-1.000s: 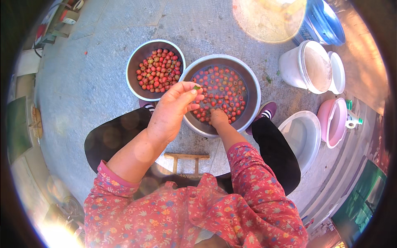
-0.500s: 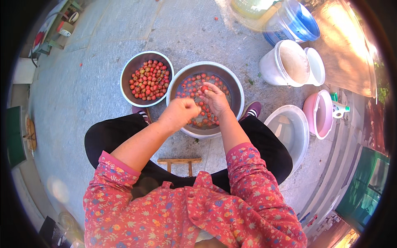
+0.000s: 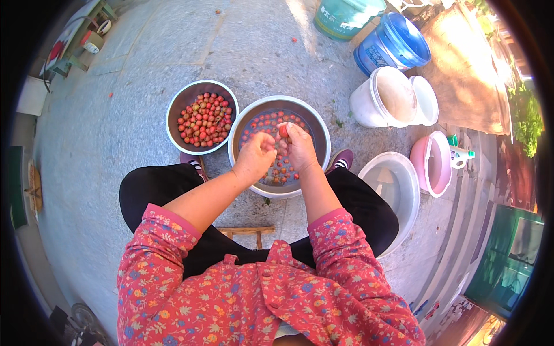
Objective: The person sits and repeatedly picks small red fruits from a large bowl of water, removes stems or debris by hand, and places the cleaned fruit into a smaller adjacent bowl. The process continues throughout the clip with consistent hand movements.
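Observation:
Over a metal basin of water (image 3: 249,183), both my hands are raised close together. My right hand (image 3: 301,149) holds a small round red fruit (image 3: 283,131), like a hawthorn, between thumb and fingers. Beside it my left hand (image 3: 255,157) is closed with bent fingers; anything in its pinch is too small to make out. Several similar fruits (image 3: 279,172) float in the water under the hands. To the left, touching or nearly touching, stands a second metal basin (image 3: 175,97) with a heap of red and brownish fruits (image 3: 203,120) in it.
At right stand a large pale basin (image 3: 411,202), a pink basin (image 3: 416,157), a white jug (image 3: 460,157), white buckets (image 3: 365,104), a blue bucket (image 3: 369,57) and a green bucket (image 3: 337,26). A low wooden stool (image 3: 248,230) is between my legs. One stray fruit (image 3: 294,40) lies on the ground ahead.
My left hand has come nearer the right one and turned, its fingers now toward the fruit. The right hand keeps the fruit. The whole view has shifted slightly.

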Available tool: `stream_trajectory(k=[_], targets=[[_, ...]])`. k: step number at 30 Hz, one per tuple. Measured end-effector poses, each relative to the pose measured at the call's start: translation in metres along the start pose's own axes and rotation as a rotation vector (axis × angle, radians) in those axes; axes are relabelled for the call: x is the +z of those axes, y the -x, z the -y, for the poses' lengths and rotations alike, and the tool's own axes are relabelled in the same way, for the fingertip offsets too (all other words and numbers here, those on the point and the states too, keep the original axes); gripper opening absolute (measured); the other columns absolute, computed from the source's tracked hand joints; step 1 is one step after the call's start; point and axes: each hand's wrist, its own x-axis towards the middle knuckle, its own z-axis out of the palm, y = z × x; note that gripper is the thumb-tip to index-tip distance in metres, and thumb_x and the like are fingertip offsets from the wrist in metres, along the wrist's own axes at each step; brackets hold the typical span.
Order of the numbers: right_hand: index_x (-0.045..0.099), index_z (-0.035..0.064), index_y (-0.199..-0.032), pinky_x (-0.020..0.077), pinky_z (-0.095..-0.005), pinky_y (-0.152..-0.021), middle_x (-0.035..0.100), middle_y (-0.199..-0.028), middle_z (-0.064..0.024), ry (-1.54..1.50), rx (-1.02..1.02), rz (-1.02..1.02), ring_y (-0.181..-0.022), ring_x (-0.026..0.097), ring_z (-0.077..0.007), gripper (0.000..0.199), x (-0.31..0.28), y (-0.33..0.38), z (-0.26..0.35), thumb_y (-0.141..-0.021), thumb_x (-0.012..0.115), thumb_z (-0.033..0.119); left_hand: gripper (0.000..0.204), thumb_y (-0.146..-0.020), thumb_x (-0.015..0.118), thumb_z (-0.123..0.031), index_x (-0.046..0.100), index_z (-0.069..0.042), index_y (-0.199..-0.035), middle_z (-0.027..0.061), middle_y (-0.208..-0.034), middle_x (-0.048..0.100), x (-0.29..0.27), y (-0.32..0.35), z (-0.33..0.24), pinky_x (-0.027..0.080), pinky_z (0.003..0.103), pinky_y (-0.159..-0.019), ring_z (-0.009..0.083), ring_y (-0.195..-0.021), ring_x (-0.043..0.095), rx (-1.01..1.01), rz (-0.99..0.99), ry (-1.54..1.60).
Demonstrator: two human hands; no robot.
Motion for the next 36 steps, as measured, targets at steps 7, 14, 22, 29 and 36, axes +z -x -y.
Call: stream_trajectory(k=[7, 14, 22, 29, 36], targets=[[0.062, 0.0048, -0.115, 0.0450, -0.0200, -0.055, 0.062, -0.086, 0.0004, -0.053, 0.000, 0.027, -0.065, 0.055, -0.0068, 0.023, 0.041, 0.027, 0.014, -0.101, 0.052, 0.020, 0.028, -0.087, 0.067, -0.002, 0.057, -0.006, -0.113, 0.0033, -0.083, 0.059, -0.012, -0.012, -0.015, 0.051, 0.025, -0.060, 0.0085, -0.068, 0.059, 0.105, -0.158, -0.062], [0.061, 0.0024, -0.103, 0.0529, -0.0225, -0.065, 0.068, -0.093, -0.0067, 0.153, -0.125, -0.105, -0.080, 0.066, -0.0108, 0.013, 0.053, 0.036, 0.017, -0.096, 0.059, 0.014, 0.020, -0.084, 0.070, -0.004, 0.061, -0.005, -0.102, 0.0115, -0.091, 0.062, -0.002, -0.008, -0.012, 0.054, 0.033, -0.069, 0.0236, -0.078, 0.064, 0.366, -0.222, -0.159], [0.063, 0.0020, -0.107, 0.0448, -0.0200, -0.054, 0.063, -0.086, -0.0009, -0.065, -0.073, -0.091, -0.067, 0.055, -0.0060, 0.014, 0.049, 0.035, 0.020, -0.098, 0.055, 0.010, 0.021, -0.086, 0.067, 0.003, 0.060, -0.001, -0.106, 0.0049, -0.089, 0.063, -0.009, -0.005, -0.018, 0.054, 0.026, -0.068, 0.0106, -0.077, 0.062, 0.268, -0.182, -0.001], [0.060, 0.0089, -0.120, 0.0380, -0.0192, -0.052, 0.058, -0.082, 0.0038, 0.228, -0.204, 0.001, -0.062, 0.047, -0.0041, 0.022, 0.060, 0.044, 0.026, -0.102, 0.050, 0.017, 0.012, -0.097, 0.060, -0.009, 0.060, -0.004, -0.108, 0.0033, -0.094, 0.065, -0.023, -0.010, -0.022, 0.052, 0.025, -0.072, 0.0106, -0.080, 0.062, -0.051, 0.028, 0.720], [0.062, 0.0071, -0.112, 0.0403, -0.0197, -0.052, 0.060, -0.087, 0.0004, 0.088, -0.103, -0.074, -0.061, 0.049, -0.0052, 0.028, 0.048, 0.033, 0.013, -0.105, 0.044, 0.028, 0.006, -0.097, 0.060, -0.013, 0.057, -0.008, -0.096, 0.0035, -0.085, 0.064, -0.014, -0.008, -0.009, 0.049, 0.024, -0.067, 0.0107, -0.073, 0.061, -0.110, 0.097, 0.701]])
